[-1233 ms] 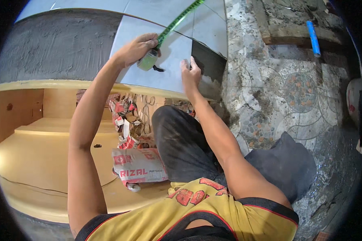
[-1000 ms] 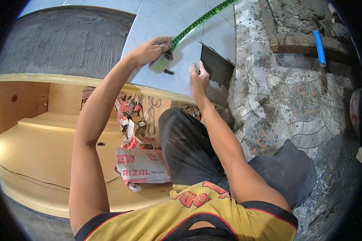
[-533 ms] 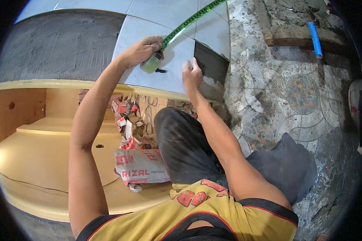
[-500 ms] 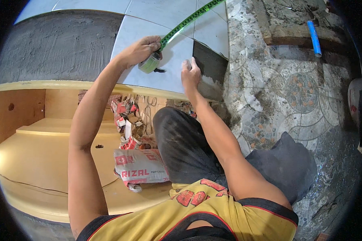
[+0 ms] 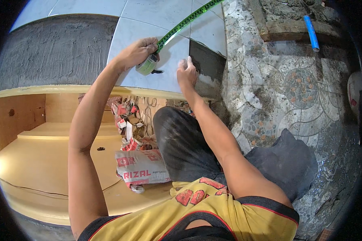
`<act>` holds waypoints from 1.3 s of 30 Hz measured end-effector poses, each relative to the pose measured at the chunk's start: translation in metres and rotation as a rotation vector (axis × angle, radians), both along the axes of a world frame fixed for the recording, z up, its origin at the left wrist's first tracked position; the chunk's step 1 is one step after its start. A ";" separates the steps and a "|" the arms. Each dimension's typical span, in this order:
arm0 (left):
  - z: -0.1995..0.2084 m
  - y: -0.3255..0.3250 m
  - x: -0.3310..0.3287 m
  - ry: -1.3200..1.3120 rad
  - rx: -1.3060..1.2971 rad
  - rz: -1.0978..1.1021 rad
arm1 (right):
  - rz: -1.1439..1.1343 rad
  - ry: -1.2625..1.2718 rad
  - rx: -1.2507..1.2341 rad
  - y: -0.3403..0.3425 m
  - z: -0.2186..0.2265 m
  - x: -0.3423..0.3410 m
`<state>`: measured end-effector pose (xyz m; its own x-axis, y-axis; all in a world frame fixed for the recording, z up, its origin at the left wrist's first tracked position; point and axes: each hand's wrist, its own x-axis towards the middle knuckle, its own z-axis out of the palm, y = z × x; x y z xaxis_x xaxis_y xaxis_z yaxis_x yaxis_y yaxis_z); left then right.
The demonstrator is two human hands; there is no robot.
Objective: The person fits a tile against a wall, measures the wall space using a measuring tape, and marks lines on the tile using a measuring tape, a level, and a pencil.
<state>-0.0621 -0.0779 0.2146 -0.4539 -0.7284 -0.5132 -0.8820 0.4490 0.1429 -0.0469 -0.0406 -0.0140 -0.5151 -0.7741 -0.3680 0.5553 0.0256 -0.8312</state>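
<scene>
My left hand is closed around a green tape measure above the pale tiles. Its green blade runs out, curving toward the far right past the top edge of the view. A dark strap hangs from the case. My right hand rests at the edge of a pale blue-white tile, next to a dark patch of bare mortar. Its fingers are curled, with thumb and forefinger close together at the front; anything between them is too small to make out.
Grey mortar covers the counter at left. Below stand yellow-painted shelving, a cement bag and a heap of litter. To the right, a stained patterned floor bears a blue tube beside a wooden board.
The whole view has shifted slightly. Both hands keep nearly the same place on the tiles, and the tape measure stays in my left hand with its blade out.
</scene>
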 end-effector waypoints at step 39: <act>-0.011 -0.009 -0.002 -0.033 -0.038 -0.021 | -0.012 -0.008 0.040 -0.005 -0.001 0.004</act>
<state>-0.0646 -0.0873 0.2036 -0.4521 -0.7383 -0.5004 -0.8766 0.4715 0.0962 -0.0424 -0.0453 -0.0145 -0.5210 -0.7527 -0.4025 0.5627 0.0516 -0.8251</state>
